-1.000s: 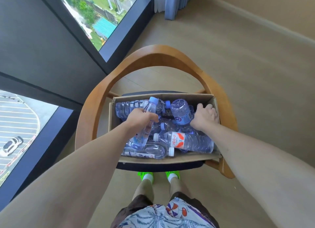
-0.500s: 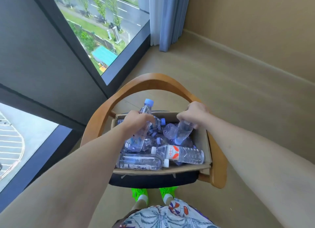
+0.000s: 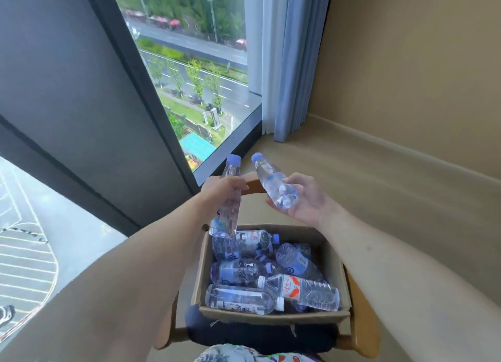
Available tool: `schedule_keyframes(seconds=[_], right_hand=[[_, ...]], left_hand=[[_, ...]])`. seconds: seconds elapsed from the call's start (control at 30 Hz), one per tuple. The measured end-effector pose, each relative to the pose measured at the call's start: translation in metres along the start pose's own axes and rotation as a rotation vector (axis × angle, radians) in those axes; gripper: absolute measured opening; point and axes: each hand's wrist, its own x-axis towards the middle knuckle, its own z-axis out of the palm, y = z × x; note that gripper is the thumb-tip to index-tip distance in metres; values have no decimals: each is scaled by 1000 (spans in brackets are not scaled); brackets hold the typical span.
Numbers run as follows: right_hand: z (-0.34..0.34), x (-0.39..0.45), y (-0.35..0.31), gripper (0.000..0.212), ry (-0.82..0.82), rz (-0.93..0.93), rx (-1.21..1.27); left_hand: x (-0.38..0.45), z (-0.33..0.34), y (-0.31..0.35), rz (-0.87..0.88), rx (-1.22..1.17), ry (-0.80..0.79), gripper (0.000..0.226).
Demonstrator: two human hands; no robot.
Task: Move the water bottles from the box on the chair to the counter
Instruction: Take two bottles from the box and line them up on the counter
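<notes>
Beside a tall window (image 3: 189, 71), over the cardboard box (image 3: 332, 256) on the wooden chair (image 3: 362, 315): left hand (image 3: 217, 192) gripping one blue-capped bottle (image 3: 227, 207), right hand (image 3: 303, 199) curled round another (image 3: 273, 185). Lift-out step done; next, carrying both to the counter (out of view), several bottles remaining boxed.

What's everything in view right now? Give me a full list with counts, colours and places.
Held bottles: two, clear with blue caps; one in left hand, one in right, above the box.
Boxed bottles: at least five, clear, lying flat.
Box: one, brown cardboard, on chair.
Chair: one, wooden, dark seat.
Curtain: one, pale blue, in corner.
Window: one, dark-framed, left.
Left hand: grips its bottle.
Right hand: fingers curled under its bottle.
</notes>
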Motion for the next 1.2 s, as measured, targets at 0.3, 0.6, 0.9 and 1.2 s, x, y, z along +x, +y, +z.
schedule_keyframes(seconds=[0.3,0.6,0.9,1.2], right_hand=[[71,-33,-35,52,-29,-217,-248],[64,-102,-28,33,309,-500,-241],[-14,-283,19,18,693,-731,37],[-53,-512,145,46,1132,-1003,262]], left_hand=[[-23,-14,70,144,9,-131,34],[-42,40,108,205,-4,-528,30],[-158,193,98,279,152,-893,40],[-400,329,33,448,392,-1309,34]])
